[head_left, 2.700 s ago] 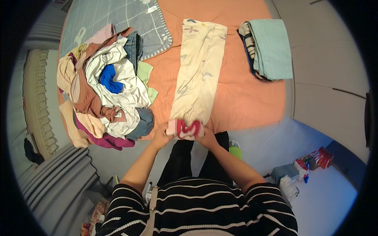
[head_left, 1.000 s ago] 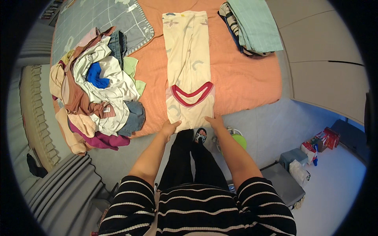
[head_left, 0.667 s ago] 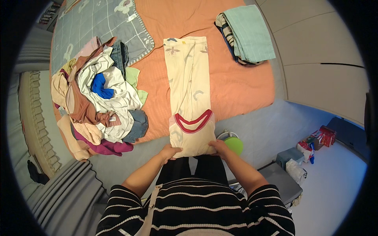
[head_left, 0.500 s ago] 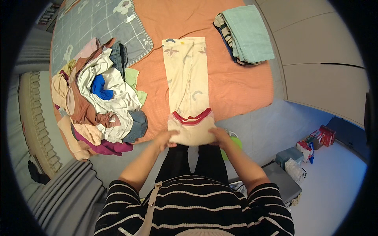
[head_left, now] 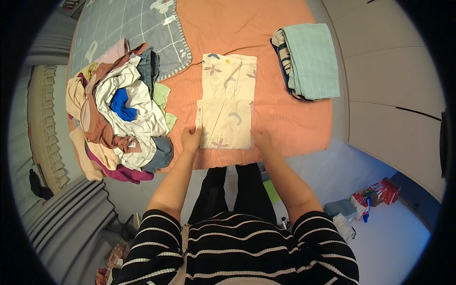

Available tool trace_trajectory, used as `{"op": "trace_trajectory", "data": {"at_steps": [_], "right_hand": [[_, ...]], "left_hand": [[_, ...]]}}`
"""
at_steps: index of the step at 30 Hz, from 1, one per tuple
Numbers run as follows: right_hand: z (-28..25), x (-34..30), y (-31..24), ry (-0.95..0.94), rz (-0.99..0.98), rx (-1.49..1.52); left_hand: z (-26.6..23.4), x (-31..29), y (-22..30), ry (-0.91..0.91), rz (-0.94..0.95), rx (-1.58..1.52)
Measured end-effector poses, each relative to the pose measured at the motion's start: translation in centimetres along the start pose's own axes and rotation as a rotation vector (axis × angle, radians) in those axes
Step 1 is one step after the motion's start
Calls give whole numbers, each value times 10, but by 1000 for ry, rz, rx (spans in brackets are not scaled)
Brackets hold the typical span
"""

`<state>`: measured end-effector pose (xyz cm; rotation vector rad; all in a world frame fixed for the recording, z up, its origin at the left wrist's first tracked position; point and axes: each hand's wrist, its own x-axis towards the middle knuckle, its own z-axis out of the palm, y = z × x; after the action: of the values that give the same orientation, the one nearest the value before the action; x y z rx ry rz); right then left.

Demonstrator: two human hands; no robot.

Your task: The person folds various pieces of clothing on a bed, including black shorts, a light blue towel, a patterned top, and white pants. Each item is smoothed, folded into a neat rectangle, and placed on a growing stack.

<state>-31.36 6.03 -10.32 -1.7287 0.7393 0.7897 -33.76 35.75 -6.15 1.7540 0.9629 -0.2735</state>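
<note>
With left hand (head_left: pixel 191 138) and right hand (head_left: pixel 261 138) apart, flanks folded garment (head_left: pixel 225 122) on bed (head_left: pixel 297 128) (perhaps touching; cannot tell grips).

Folded cream garment (head_left: pixel 226 123) between left hand (head_left: pixel 191 138) and right hand (head_left: pixel 262 138)

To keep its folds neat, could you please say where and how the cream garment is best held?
Probably by both side edges of the cream garment, near its bottom fold, from the person's side: it lies flat, doubled there, with the left hand and right hand alongside.
</note>
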Motion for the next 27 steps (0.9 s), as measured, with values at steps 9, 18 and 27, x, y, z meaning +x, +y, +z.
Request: {"op": "trace_trajectory", "data": {"at_steps": [9, 18, 27], "right_hand": [[30, -22, -1, -61, -12, -127], [-17, -118, 21, -381, 433, 264], [-37, -81, -102, -249, 132, 732]], "left_hand": [[14, -21, 1, -252, -334, -172], [-42, -100, 19, -596, -714, -39], [-26, -35, 117, -530, -572, -738]]}}
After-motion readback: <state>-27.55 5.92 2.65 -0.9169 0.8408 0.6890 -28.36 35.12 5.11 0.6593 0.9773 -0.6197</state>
